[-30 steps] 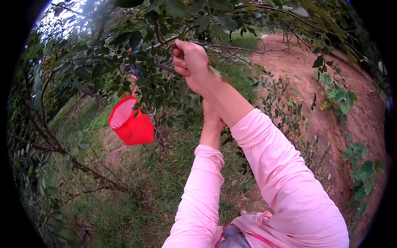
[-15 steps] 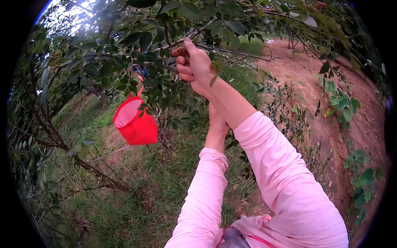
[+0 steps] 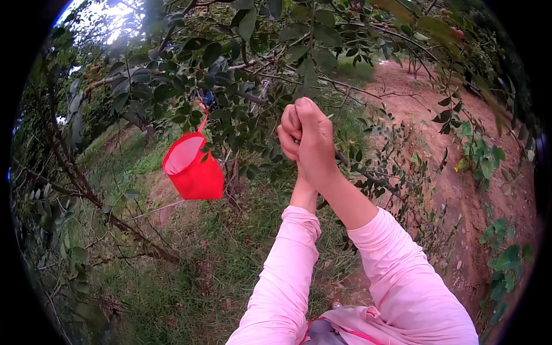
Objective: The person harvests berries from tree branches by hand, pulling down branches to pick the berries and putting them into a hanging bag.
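Observation:
My right hand (image 3: 310, 138) is closed in a fist in front of the leafy branches, its thumb pressed over the curled fingers. Whatever the fist holds is hidden inside it. Behind and below it, only the wrist of my left hand (image 3: 303, 194) shows; its fingers are covered by the right hand. Dark green leaves (image 3: 326, 35) and a thin branch (image 3: 251, 98) are just above and left of the fist. Left of both hands, a red bag (image 3: 198, 178) hangs tilted by its strap among the twigs, its pale inside showing.
Small reddish fruit clusters (image 3: 457, 33) show at the upper right. A bare brown branch (image 3: 123, 229) slants across the lower left. Grass (image 3: 230, 276) covers the ground below, and a reddish dirt slope (image 3: 454, 190) rises on the right. Something blue shows behind leaves above the bag.
My right hand has come down and right, away from the branch it was touching, and its fingers have closed into a fist. The bag appears shifted slightly right in view.

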Demonstrator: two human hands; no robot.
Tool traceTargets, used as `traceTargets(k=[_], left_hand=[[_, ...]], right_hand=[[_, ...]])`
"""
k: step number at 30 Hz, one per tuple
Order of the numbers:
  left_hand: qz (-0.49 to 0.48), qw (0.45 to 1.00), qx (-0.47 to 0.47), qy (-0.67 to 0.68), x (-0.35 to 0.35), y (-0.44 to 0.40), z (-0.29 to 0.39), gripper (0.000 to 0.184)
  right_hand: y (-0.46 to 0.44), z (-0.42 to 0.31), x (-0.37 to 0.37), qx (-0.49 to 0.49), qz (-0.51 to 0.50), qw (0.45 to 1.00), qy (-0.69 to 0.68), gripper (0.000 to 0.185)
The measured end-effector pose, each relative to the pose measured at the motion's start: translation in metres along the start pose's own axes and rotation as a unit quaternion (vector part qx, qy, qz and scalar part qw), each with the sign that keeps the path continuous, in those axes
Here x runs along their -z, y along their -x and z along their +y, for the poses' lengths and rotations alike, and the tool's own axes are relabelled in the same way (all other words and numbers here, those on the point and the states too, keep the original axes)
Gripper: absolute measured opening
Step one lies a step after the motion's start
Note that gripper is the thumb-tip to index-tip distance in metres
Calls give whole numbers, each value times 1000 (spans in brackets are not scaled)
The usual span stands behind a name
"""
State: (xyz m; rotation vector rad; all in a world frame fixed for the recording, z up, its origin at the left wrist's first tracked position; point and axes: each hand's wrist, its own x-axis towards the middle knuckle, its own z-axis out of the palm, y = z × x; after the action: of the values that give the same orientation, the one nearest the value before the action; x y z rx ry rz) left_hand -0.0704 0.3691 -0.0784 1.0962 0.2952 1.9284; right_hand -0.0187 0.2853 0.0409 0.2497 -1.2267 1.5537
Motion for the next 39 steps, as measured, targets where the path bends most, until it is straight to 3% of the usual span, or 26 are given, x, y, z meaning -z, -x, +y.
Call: traceTargets(k=[3, 6, 15, 19, 23, 34, 39], left_hand=[[19, 1000, 13, -2, -4, -3, -1, 24], [26, 999, 20, -8, -9, -5, -1, 25], [47, 998, 30, -17, -16, -2, 12, 27], [52, 998, 35, -18, 7, -5, -6, 29], [75, 997, 17, -31, 10, -8, -15, 26], [70, 994, 27, -82, 20, -4, -10, 29], [89, 995, 17, -52, 9, -5, -11, 30]], right_hand=[[6, -6, 9, -92, -55, 989, -99, 32], [-6, -20, -1, -153, -31, 969, -190, 34], [-71, -40, -36, -159, -58, 937, -307, 27], [-93, -42, -45, -183, -16, 906, -381, 34], [-113, -40, -47, -193, 58, 883, -424, 30], [-117, -47, -47, -190, 97, 920, -329, 24], [-114, -45, -43, -151, 40, 947, -280, 17]])
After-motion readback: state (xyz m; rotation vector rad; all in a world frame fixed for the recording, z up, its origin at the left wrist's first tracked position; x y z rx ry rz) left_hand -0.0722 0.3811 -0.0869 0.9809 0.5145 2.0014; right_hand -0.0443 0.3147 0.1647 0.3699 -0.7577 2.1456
